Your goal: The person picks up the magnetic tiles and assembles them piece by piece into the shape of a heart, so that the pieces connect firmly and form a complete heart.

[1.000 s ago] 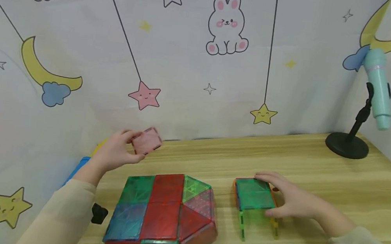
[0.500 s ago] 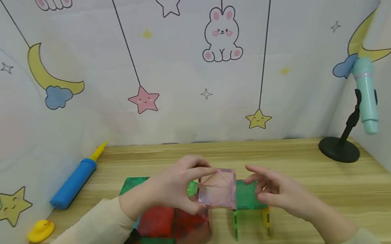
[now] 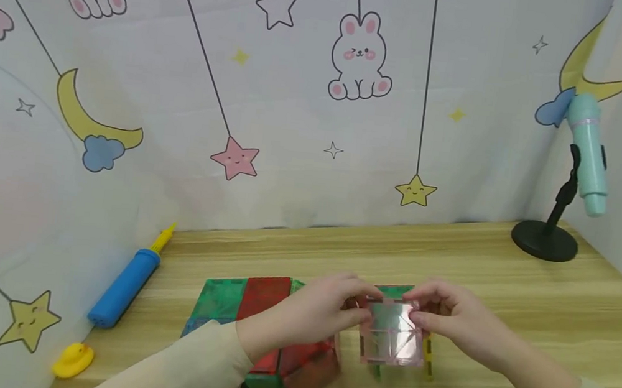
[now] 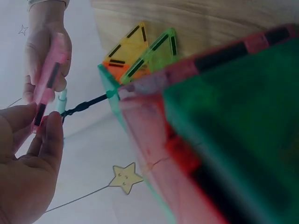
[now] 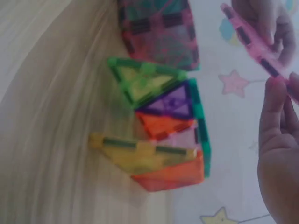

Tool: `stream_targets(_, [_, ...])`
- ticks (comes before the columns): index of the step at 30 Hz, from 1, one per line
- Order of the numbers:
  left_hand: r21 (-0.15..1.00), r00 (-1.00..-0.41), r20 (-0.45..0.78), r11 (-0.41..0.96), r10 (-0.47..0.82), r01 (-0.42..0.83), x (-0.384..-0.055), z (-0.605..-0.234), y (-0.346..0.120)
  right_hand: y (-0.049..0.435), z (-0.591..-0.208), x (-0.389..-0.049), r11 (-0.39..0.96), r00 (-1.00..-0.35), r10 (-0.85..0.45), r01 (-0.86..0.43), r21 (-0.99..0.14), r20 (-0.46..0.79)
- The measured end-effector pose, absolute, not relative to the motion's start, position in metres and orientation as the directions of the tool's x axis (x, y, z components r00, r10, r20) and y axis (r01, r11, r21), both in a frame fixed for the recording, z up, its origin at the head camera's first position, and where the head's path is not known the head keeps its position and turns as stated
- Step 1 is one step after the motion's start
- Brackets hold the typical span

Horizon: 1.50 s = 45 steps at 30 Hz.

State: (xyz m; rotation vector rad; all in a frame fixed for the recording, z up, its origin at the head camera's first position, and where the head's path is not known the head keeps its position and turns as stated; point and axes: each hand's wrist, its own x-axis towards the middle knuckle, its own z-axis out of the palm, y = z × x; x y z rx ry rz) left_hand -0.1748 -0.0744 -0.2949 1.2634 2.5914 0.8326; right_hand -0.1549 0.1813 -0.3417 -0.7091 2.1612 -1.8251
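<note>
Both hands hold a pink see-through square magnetic tile (image 3: pixel 391 342) upright in front of a small tile structure. My left hand (image 3: pixel 313 316) pinches its upper left corner between thumb and fingers; my right hand (image 3: pixel 464 321) pinches the upper right. Behind the tile, the small structure shows a green top (image 3: pixel 394 289) and a yellow leg (image 3: pixel 427 358); the rest is mostly hidden. In the right wrist view its side has a green triangle (image 5: pixel 145 79), a purple triangle (image 5: pixel 170 102) and orange pieces. A larger red, green and blue tile block (image 3: pixel 267 296) stands left, partly behind my left arm.
A blue hand pump (image 3: pixel 124 288) with a yellow nozzle lies at the table's left edge, near a yellow rubber duck (image 3: pixel 72 360). A mint microphone (image 3: pixel 589 155) on a black stand (image 3: pixel 544 240) stands at the back right. A printed cloth (image 3: pixel 297 105) hangs behind the table.
My left hand has brought the pink tile from the back left to the front of the small structure. My right hand has left the structure's top and now pinches the tile too.
</note>
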Motion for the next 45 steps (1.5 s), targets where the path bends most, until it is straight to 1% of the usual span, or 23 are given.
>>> stream_targets(3, [0.59,-0.656,0.054,0.506,0.752,0.629,-0.178,-0.301,-0.065,0.19,-0.349,-0.154,0.163,-0.861,-0.491,-0.241,-0.957,0.133])
stream_targets(5, [0.586,-0.654,0.036,0.514,0.756,0.627,-0.179,-0.306,-0.06,0.195,-0.355,-0.152,0.182,-0.854,-0.497,-0.276,-0.944,0.154])
stream_targets(7, [0.55,-0.638,0.027,0.521,0.77,0.653,-0.178,-0.31,-0.055,0.198,-0.361,-0.151,0.19,-0.839,-0.506,-0.335,-0.923,0.2])
stream_targets(13, [0.443,-0.601,0.004,0.538,0.799,0.718,-0.173,-0.321,-0.046,0.202,-0.38,-0.146,0.233,-0.751,-0.51,-0.59,-0.773,0.42])
stream_targets(19, [0.315,-0.589,0.041,0.549,0.807,0.774,-0.173,-0.332,-0.039,0.205,-0.393,-0.149,0.259,-0.686,-0.512,-0.698,-0.668,0.517])
stream_targets(24, [0.251,-0.58,0.059,0.551,0.812,0.796,-0.17,-0.338,-0.037,0.204,-0.401,-0.151,0.297,-0.612,-0.517,-0.784,-0.544,0.599])
stream_targets(26, [0.212,-0.569,0.081,0.544,0.818,0.812,-0.169,-0.34,-0.037,0.203,-0.404,-0.151,0.316,-0.595,-0.512,-0.801,-0.509,0.619])
stream_targets(28, [0.152,-0.545,0.12,0.527,0.83,0.836,-0.169,-0.343,-0.036,0.203,-0.405,-0.151,0.336,-0.591,-0.509,-0.806,-0.488,0.626])
stream_targets(32, [0.017,-0.517,0.21,0.526,0.83,0.851,-0.169,-0.348,-0.037,0.203,-0.404,-0.15,0.392,-0.597,-0.51,-0.802,-0.45,0.62])
stream_targets(34, [-0.031,-0.53,0.217,0.549,0.819,0.835,-0.171,-0.349,-0.038,0.203,-0.404,-0.149,0.429,-0.613,-0.509,-0.79,-0.438,0.605])
stream_targets(36, [-0.06,-0.548,0.197,0.568,0.813,0.821,-0.173,-0.349,-0.038,0.202,-0.403,-0.149,0.46,-0.634,-0.501,-0.772,-0.439,0.59])
stream_targets(40, [-0.031,-0.557,0.11,0.563,0.823,0.826,-0.177,-0.346,-0.038,0.202,-0.401,-0.148,0.514,-0.721,-0.473,-0.692,-0.507,0.506])
stream_targets(43, [-0.017,-0.525,0.085,0.528,0.847,0.849,-0.179,-0.343,-0.039,0.205,-0.397,-0.149,0.576,-0.816,-0.411,-0.577,-0.579,0.405])
stream_targets(45, [-0.011,-0.495,0.073,0.497,0.866,0.868,-0.181,-0.34,-0.039,0.207,-0.395,-0.151,0.622,-0.867,-0.352,-0.499,-0.604,0.353])
